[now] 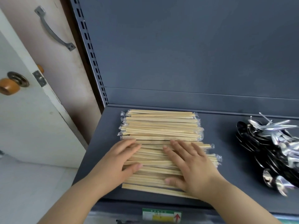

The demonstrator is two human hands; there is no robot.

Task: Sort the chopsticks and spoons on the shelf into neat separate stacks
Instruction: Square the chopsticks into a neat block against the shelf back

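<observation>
Chopsticks (161,126), pale wood in clear plastic sleeves, lie side by side in a broad flat layer on the left part of a dark grey shelf (226,143), all running left to right. The far half of the layer looks tidy, its ends roughly level. The near half is looser: several pairs jut out to the right, and a few at the front edge lie slightly askew.

A person's two bare hands rest on that near half. The left hand (119,164) lies palm down near the left ends, its fingers (129,144) straight and spread, gripping nothing. The right hand (191,165) lies palm down just beside it, toward the middle of the layer, its fingers flat as well, pressing on the sticks rather than holding any.

Well apart, on the right of the same shelf, sits a heap of shiny metal spoons (271,147), bowls overlapping and handles pointing different ways.

By my judgement the two kinds are already separated; no spoon shows among the chopsticks. What seems left is squaring up the near chopsticks and neatening the spoon heap, which looks unsorted.

Left of the shelf stands a white door (32,118) with an amber knob (8,86). A green label (161,215) sits on the shelf's front edge.
</observation>
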